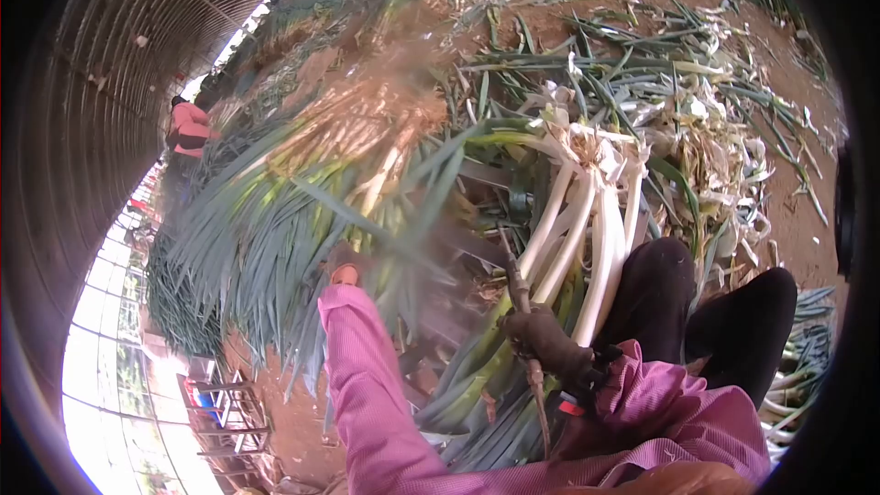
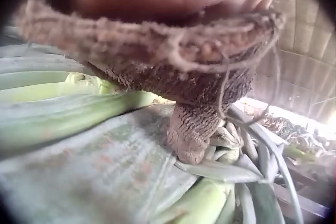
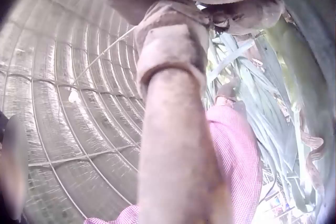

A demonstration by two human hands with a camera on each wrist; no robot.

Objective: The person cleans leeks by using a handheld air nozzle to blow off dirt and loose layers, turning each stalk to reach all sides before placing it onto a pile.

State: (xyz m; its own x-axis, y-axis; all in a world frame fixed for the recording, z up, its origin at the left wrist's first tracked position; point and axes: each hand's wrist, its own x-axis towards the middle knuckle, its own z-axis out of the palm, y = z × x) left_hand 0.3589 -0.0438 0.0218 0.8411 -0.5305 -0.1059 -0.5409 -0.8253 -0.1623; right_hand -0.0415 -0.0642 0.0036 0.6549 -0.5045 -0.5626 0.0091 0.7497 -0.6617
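Observation:
A big bundle of leeks (image 1: pixel 385 192) lies across my lap, its white stalks (image 1: pixel 587 229) to the right and its blurred green leaves fanning to the left. My left hand (image 1: pixel 344 270), gloved below a pink sleeve, reaches into the leaves. In the left wrist view its knitted fingers (image 2: pixel 190 134) curl down onto a broad leek leaf (image 2: pixel 105 155). My right hand (image 1: pixel 545 339), in a dark glove, grips a thin brown stick-like tool (image 1: pixel 532 376) beside the stalks. In the right wrist view the handle (image 3: pixel 178 150) fills the middle, with gloved fingers (image 3: pixel 173 35) wrapped round it.
My knees in black trousers (image 1: pixel 655 293) are at lower right. Trimmed leek leaves and skins (image 1: pixel 697 110) litter the bare soil behind. Another person in pink (image 1: pixel 188 128) crouches far left under the arched greenhouse wall (image 1: pixel 82 128). A metal frame (image 1: pixel 225 403) stands at lower left.

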